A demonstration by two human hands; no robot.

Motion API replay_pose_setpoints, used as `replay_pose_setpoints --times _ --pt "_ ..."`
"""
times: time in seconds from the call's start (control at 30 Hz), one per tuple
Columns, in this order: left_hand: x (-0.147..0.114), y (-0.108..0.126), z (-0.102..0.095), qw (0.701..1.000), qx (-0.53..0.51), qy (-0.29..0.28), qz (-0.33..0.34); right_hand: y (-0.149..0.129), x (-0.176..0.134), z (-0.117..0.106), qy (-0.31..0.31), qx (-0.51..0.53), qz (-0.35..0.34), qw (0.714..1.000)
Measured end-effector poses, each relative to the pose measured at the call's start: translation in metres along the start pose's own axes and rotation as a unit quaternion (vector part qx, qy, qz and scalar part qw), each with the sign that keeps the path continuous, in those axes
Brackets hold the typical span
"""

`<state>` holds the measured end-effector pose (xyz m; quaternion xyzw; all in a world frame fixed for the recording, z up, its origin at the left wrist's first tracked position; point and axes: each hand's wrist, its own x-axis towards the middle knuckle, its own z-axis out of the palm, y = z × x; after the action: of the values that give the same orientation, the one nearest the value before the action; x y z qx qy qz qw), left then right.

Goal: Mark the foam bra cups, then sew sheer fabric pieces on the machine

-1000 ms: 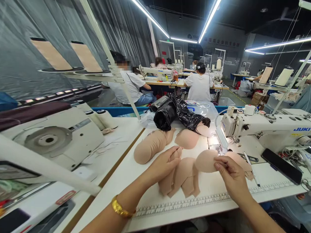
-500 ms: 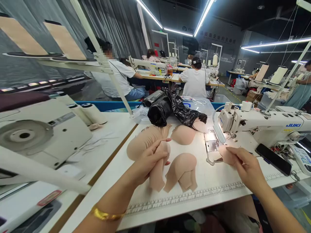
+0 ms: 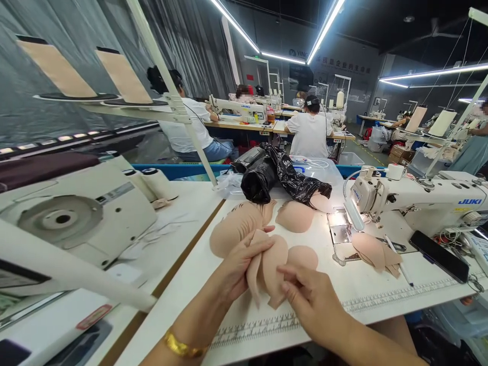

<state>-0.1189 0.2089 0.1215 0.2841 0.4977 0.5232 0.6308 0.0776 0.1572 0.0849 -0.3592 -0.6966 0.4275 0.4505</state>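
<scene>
My left hand (image 3: 242, 259) holds beige bra cup pieces (image 3: 276, 262) over the table, its thumb on top and fingers beneath. On the lower right edge of these pieces, my right hand (image 3: 318, 297) has its thumb and index finger pinched. Partly hidden behind them lies another beige cup (image 3: 304, 256). A row of overlapping cups (image 3: 231, 234) sits beyond my left hand, with a single rounded cup (image 3: 295, 217) to its right. Several more cup pieces (image 3: 373, 250) rest in a small pile beside the needle plate of the sewing machine (image 3: 419, 190).
A white pen (image 3: 399, 262) and a black phone (image 3: 438, 255) lie to the right. Black plastic bags (image 3: 263, 175) stand at the back. A printed ruler (image 3: 267, 325) runs along the front edge. Another machine (image 3: 72, 213) fills the left; people (image 3: 310, 129) sit ahead.
My right hand has left the cup pieces near the needle plate and moved left to the pieces in my left hand. Those pieces are now raised and spread. The view has shifted slightly.
</scene>
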Motion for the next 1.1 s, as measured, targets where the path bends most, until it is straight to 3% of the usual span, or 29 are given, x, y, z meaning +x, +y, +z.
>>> replay_pose_setpoints --times 0.1,0.17,0.33,0.43,0.53,0.67,0.77,0.83,1.0,1.1 --pt "0.001 0.0 -0.002 1.0 0.005 0.008 0.023 0.007 0.012 -0.019 0.07 -0.13 0.034 0.988" --pt "-0.001 0.004 -0.004 0.999 0.011 0.005 0.034 0.013 0.023 -0.027 0.084 -0.179 0.072 0.978" --pt "-0.009 0.018 -0.009 0.999 0.039 -0.004 0.021 0.018 0.036 -0.018 0.084 -0.138 0.049 0.986" --pt "-0.01 0.023 -0.011 0.998 0.06 0.004 0.015 0.008 0.03 -0.025 0.07 -0.037 0.049 0.996" --pt "-0.01 0.022 -0.007 0.994 0.105 -0.003 0.003 -0.004 0.018 -0.064 0.068 0.114 0.057 0.99" --pt "-0.003 0.013 0.011 0.974 0.222 -0.034 0.021 0.0 -0.001 -0.143 0.122 0.066 0.101 0.985" --pt "0.006 0.002 0.027 0.935 0.346 -0.02 0.076 0.021 -0.014 -0.185 0.167 -0.084 0.12 0.975" --pt "0.01 -0.008 0.036 0.894 0.426 0.005 0.136 0.036 -0.02 -0.197 0.19 -0.132 0.111 0.966" --pt "0.018 -0.022 0.049 0.787 0.569 0.028 0.237 0.064 -0.024 -0.196 0.266 -0.2 0.051 0.942" --pt "0.035 -0.012 0.067 0.725 0.619 -0.01 0.302 0.076 -0.024 -0.194 0.311 -0.213 0.013 0.926"
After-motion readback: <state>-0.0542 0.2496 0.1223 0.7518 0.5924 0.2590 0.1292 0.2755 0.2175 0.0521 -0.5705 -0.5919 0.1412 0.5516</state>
